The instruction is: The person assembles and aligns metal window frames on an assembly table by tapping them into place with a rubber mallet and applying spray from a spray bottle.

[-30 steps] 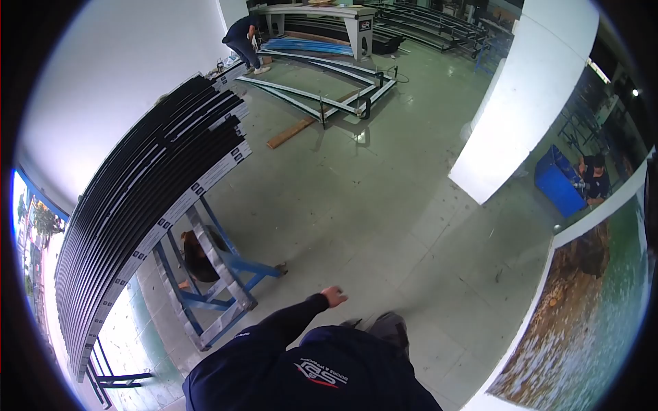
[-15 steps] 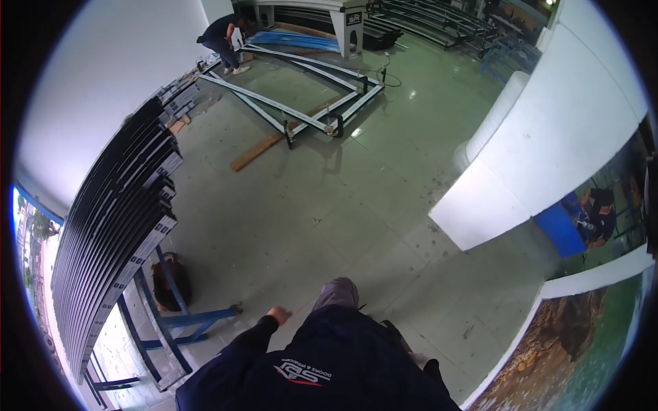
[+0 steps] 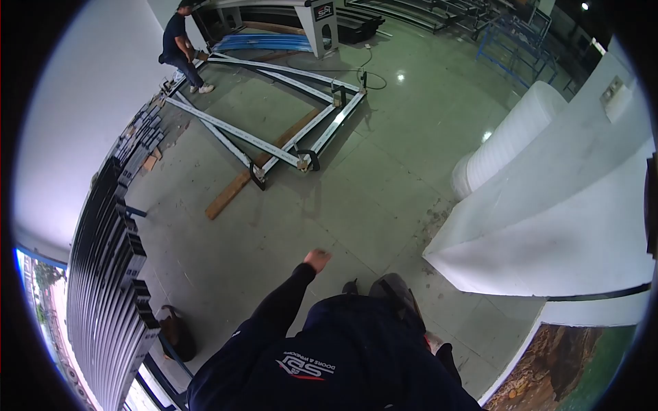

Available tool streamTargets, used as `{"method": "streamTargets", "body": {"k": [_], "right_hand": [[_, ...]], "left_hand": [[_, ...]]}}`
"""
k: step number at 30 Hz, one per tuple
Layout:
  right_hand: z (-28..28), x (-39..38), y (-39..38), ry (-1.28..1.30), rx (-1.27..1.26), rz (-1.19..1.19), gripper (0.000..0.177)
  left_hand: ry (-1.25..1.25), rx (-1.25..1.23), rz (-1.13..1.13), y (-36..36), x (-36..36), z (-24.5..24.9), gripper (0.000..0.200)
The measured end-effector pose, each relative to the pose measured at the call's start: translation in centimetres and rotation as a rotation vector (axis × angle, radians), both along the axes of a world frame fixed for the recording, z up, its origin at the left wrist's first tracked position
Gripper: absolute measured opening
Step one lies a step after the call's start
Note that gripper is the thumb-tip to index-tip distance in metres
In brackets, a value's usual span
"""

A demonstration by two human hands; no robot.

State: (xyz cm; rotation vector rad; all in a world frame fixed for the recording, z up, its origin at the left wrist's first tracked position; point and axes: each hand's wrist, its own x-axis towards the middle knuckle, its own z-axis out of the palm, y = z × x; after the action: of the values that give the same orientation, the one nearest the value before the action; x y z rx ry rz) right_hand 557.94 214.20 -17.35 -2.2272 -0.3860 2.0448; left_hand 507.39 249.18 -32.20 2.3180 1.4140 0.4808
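Observation:
My left hand point(image 3: 317, 259) swings in front of my body over the tiled floor, its fingers curled with no object showing in them. Low at my right side, only a small part of my right hand point(image 3: 433, 342) shows beside my dark jacket point(image 3: 356, 342); its fingers are hidden. Neither hand appears to touch anything around it. Ahead on the floor lie long metal frames point(image 3: 240, 133), crossed and joined at the corners, with black clamps point(image 3: 308, 160) at the near ends. A wooden plank point(image 3: 229, 195) lies under them.
Stacked dark profiles point(image 3: 103, 294) line the left side on a stand. A co-worker point(image 3: 179, 51) stands at the far end of the frames. To the right are a white wrapped roll point(image 3: 510, 137) and a white wall point(image 3: 534, 226). A machine table point(image 3: 322, 27) stands at the back.
I have walked forward, and the frames, roll and wall are nearer. My left hand has swung forward. The co-worker has straightened from a deep bend.

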Motion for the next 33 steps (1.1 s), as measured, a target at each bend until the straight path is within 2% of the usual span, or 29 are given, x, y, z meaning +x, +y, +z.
{"method": "streamTargets", "body": {"k": [1,2,3,6,8,9,10,12,14,15,16,17,18,19,21,22,23,25,26,27,29,31,33], "right_hand": [[0.3,0.3,3.2,-0.001,-0.018,-0.014,0.05],[0.2,0.6,6.8,0.004,-0.035,-0.024,0.051],[-0.1,1.0,10.0,0.008,-0.043,-0.026,0.053],[-2.1,2.8,19.0,0.013,-0.044,-0.042,0.057],[-3.3,4.6,24.7,0.006,-0.04,-0.053,0.059],[-3.4,5.7,27.9,0.001,-0.046,-0.056,0.061],[-2.9,7.1,31.6,-0.008,-0.048,-0.058,0.062],[-1.3,10.0,39.3,-0.032,-0.044,-0.05,0.065],[0.6,12.4,46.7,-0.058,-0.062,-0.019,0.067],[2.3,14.0,50.8,-0.063,-0.082,0.006,0.069],[4.1,15.4,54.9,-0.065,-0.099,0.031,0.07],[6.0,16.9,59.0,-0.062,-0.123,0.058,0.072],[8.2,18.5,63.2,-0.06,-0.156,0.09,0.073],[9.7,19.6,67.2,-0.065,-0.177,0.102,0.074],[11.4,21.3,74.8,-0.097,-0.197,0.058,0.077],[4.5,22.8,75.9,-0.118,-0.1,-0.088,0.081],[4.5,22.0,79.0,-0.212,0.069,-0.336,0.051],[1.9,22.3,85.7,-0.285,0.075,-0.439,0.05],[4.4,22.3,90.3,-0.157,-0.002,-0.505,0.051],[-2.9,22.6,91.5,-0.232,0.056,-0.605,0.05],[3.4,22.4,99.9,-0.242,0.056,-0.684,0.049],[8.1,22.3,106.9,-0.135,0.06,-0.814,0.045],[8.8,23.2,111.9,-0.042,0.053,-0.909,0.044]], "left_hand": [[-0.246,-0.687,0.378,6.8,6.1,12.4,0.061],[-0.304,-0.624,0.348,12.7,10.2,18.3,0.06],[-0.39,-0.611,0.314,18.4,13.0,21.1,0.058],[-0.559,-0.563,0.203,31.0,20.6,24.7,0.052],[-0.691,-0.605,0.19,37.4,23.3,20.8,0.051],[-0.628,-0.683,0.225,39.6,24.1,20.3,0.051],[-0.629,-0.681,0.211,41.5,23.8,17.4,0.053],[-0.447,-0.739,0.294,44.5,20.5,10.1,0.05],[-0.402,-0.97,0.38,44.3,16.9,10.0,0.039],[0.096,-0.703,-0.043,44.5,14.0,7.5,0.027],[0.508,-0.259,-0.376,44.9,11.7,6.0,0.016],[0.632,-0.42,-0.315,44.8,10.4,6.1,0.019],[0.637,-0.654,-0.183,45.8,10.4,6.6,0.02],[0.501,-0.912,0.09,47.8,11.5,7.1,0.02],[0.373,-1.047,0.265,53.6,14.0,7.2,0.021],[0.338,-1.058,0.267,57.2,15.4,6.9,0.022],[0.307,-1.052,0.248,60.9,16.3,6.6,0.022],[0.259,-1.016,0.189,69.2,18.3,6.3,0.023],[0.238,-0.997,0.161,73.4,18.8,6.6,0.024],[0.211,-0.97,0.139,77.5,19.7,7.5,0.024],[0.151,-0.902,0.095,86.4,21.0,9.1,0.026],[0.079,-0.813,0.055,95.5,21.1,10.0,0.027],[-0.11,-0.753,0.077,106.3,21.6,10.8,0.028]]}}
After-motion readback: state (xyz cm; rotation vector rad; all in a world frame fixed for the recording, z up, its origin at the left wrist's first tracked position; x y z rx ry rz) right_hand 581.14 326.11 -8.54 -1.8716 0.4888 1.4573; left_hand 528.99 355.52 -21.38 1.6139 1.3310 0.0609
